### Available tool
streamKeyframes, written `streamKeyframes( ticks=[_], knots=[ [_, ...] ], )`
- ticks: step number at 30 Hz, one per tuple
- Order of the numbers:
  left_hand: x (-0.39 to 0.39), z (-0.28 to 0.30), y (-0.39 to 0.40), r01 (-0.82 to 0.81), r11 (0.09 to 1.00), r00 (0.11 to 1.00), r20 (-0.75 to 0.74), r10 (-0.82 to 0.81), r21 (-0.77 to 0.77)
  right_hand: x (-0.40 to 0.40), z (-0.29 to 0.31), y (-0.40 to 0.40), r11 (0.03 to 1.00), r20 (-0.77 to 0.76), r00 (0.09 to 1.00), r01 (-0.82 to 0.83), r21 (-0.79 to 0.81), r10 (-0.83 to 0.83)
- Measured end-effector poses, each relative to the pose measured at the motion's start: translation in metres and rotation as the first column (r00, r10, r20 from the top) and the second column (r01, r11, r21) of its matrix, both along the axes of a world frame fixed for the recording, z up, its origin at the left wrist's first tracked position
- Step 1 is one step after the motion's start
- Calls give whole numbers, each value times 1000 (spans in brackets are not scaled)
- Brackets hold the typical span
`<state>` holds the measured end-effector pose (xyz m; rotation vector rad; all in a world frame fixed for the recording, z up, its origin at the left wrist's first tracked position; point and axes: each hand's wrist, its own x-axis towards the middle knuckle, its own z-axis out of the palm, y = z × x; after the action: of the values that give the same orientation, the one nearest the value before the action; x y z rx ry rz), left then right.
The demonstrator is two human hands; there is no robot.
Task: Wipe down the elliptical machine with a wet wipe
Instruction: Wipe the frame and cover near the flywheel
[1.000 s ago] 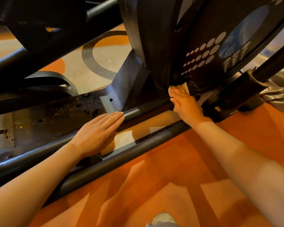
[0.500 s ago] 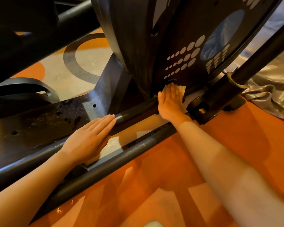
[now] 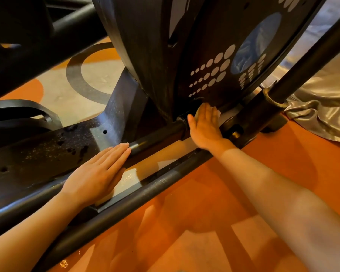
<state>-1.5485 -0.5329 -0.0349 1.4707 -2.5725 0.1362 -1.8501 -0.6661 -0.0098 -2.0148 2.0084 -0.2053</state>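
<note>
— Where's the wipe (image 3: 217,113)?
— Under the right hand (image 3: 205,126), fingers straight, pressing it to the bottom edge of the housing (image 3: 155,61).
— The left hand (image 3: 98,173)?
— Flat, holding nothing, resting on the rail (image 3: 37,195), well apart from the wipe.

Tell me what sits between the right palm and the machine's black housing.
In the head view, a pale wet wipe lies pressed flat under the right hand against the lower edge of the housing.
</note>
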Motion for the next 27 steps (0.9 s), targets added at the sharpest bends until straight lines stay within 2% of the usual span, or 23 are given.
streamKeyframes(
  ticks=[3,5,8,10,13,16,20,27],
  knots=[
    [0,1,1,-2,1000,1000,2,2,21,-2,-7,15,978,-76,983,-173,-113,165],
    [2,0,1,2,999,1000,-5,-1,37,-14,-3,9,966,-89,970,-234,-111,225],
    [3,0,0,-1,999,1000,2,1,43,-24,-1,-10,988,-113,985,-139,-62,131],
    [1,0,0,-4,998,1000,-6,5,58,-19,-1,-19,997,-7,1000,8,-71,-9],
    [1,1,-1,-8,998,1000,-17,9,69,-10,-2,-27,993,41,997,75,-89,-71],
    [0,1,-1,-9,997,1000,-19,10,72,-8,2,-34,993,5,994,109,-54,-109],
    [1,0,-2,-14,996,1000,-22,15,84,-3,-8,-14,988,-135,983,-134,-78,122],
    [1,0,-2,-12,996,1000,-26,15,92,-16,4,8,911,-81,909,-411,-33,408]
  ],
)
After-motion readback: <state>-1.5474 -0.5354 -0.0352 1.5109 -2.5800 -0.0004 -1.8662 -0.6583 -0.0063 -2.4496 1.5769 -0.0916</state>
